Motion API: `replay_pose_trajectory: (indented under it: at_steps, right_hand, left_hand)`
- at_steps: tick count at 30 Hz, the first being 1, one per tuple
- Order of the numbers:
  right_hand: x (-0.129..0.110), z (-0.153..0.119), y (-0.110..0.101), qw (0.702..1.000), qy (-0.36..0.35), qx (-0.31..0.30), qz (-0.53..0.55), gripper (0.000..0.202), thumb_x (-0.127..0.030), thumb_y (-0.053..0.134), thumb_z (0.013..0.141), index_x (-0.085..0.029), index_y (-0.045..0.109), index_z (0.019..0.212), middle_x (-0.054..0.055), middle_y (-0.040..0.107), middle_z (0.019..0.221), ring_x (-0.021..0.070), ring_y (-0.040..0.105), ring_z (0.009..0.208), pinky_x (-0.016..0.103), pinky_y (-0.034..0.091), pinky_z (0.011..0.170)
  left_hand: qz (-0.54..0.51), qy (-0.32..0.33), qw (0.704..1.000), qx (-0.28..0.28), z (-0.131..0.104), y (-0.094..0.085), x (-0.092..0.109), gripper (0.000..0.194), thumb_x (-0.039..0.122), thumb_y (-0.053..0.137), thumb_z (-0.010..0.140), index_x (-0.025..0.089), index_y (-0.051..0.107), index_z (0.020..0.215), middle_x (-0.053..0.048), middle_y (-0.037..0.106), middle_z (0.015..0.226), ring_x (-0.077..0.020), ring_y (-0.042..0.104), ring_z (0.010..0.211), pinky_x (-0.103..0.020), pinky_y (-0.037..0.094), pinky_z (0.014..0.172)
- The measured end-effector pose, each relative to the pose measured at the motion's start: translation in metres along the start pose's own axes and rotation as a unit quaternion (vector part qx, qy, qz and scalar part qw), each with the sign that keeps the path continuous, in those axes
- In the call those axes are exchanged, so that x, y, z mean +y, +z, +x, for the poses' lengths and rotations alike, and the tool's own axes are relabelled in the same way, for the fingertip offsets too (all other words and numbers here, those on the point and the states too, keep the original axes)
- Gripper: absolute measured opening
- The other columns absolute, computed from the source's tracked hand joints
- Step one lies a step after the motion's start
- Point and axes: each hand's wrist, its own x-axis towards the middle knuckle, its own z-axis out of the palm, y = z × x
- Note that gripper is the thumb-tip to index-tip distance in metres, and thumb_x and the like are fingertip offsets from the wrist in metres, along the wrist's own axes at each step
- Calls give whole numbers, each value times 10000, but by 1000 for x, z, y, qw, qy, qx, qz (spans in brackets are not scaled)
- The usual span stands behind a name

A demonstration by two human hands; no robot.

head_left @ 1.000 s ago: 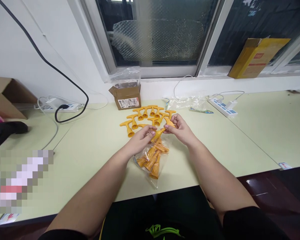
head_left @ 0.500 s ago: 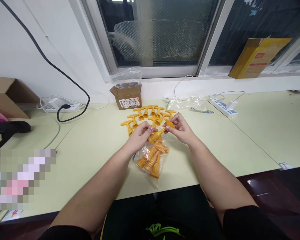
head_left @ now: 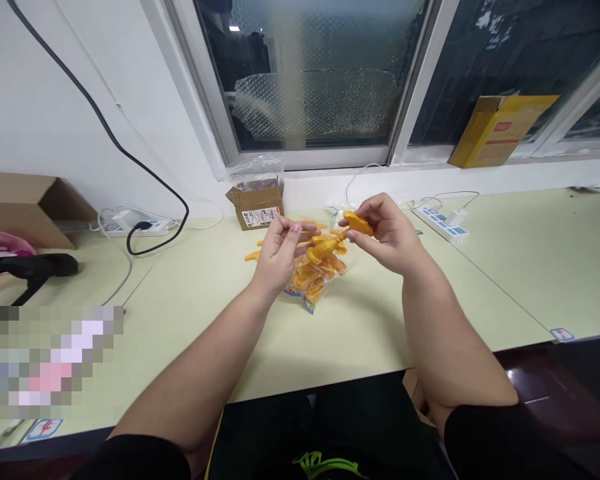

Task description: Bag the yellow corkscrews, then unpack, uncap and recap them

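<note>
My right hand (head_left: 387, 237) pinches a yellow T-shaped plastic handle (head_left: 359, 223) by its crossbar; its flared hollow end points left and down. Beside it, my left hand (head_left: 283, 250) is closed at the upper edge of a clear plastic bag (head_left: 307, 293), though the grip itself is partly covered by fingers. Several like yellow handles lie jumbled inside the bag, just below the flared end. Behind my left hand, other yellow T-handles (head_left: 253, 256) show on the table, mostly hidden by my hands and the bag.
An open cardboard box (head_left: 261, 203) stands against the wall under the window. Power strips lie at the right (head_left: 437, 223) and left (head_left: 155, 228), with a black cable (head_left: 130, 155) looping down. A larger carton (head_left: 15, 207) is at far left; a yellow box (head_left: 503, 133) leans on the sill.
Both hands have risen, and the bag has come up and away from me with them. My right hand has moved right with its T-handle. The view has shifted slightly.
</note>
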Motion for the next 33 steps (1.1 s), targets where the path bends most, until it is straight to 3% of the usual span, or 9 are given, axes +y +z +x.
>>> replay_pose_trajectory:
  at_steps: [5,9,12,14,17,22,28,33]
  right_hand:
    - [8,18,10,992,-52,-72,-92,256,-388,781,851,-230,648,1003,52,676,994,225,668,925,379,572,832]
    - [26,16,24,992,-41,-4,-117,242,-381,742,873,-238,586,989,34,666,920,195,652,811,338,550,702]
    - [33,11,32,995,-17,50,-85,260,-410,718,890,-254,525,969,25,654,899,194,665,807,322,540,665]
    - [33,10,36,996,-8,53,-76,267,-405,716,886,-258,499,935,15,641,874,188,666,786,314,532,653]
    - [30,9,37,995,-1,-3,-97,244,-359,719,876,-251,505,921,6,646,871,173,662,752,306,523,665]
    - [24,13,33,973,49,-127,-184,186,-289,637,939,-235,555,1096,46,732,1018,173,688,821,292,502,717]
    - [14,25,35,925,136,-139,-325,115,-312,612,967,-209,587,924,38,727,808,164,616,677,275,409,637]
    - [9,33,28,917,107,-203,-327,113,-310,661,920,-203,627,907,1,676,753,147,566,661,265,369,635]
  left_hand:
    - [-21,51,998,-7,2,9,-18,321,518,635,972,236,485,945,-54,714,1103,-212,692,1109,-372,573,928]
    - [-9,46,998,30,6,8,-26,322,528,635,971,238,498,947,-53,722,1076,-208,689,1089,-358,573,903]
    - [-8,43,999,28,9,6,-27,307,518,626,979,236,509,945,-52,728,1048,-208,689,1083,-374,566,930]
    - [-17,55,998,24,12,5,-28,308,509,648,968,232,518,928,-43,723,1041,-199,688,1067,-386,553,977]
    - [-31,51,998,30,15,2,-31,315,508,668,953,228,528,913,-32,707,1048,-182,686,1032,-374,557,973]
    - [-43,22,999,19,22,-4,-33,302,498,669,948,222,549,931,-44,705,1063,-191,688,1012,-342,581,867]
    - [-78,10,997,25,27,-5,-32,267,449,683,940,228,535,921,-31,685,1058,-201,665,1080,-351,584,869]
    - [-50,9,998,36,26,-6,-35,253,449,669,956,228,548,935,-37,684,1057,-193,661,1054,-307,573,803]
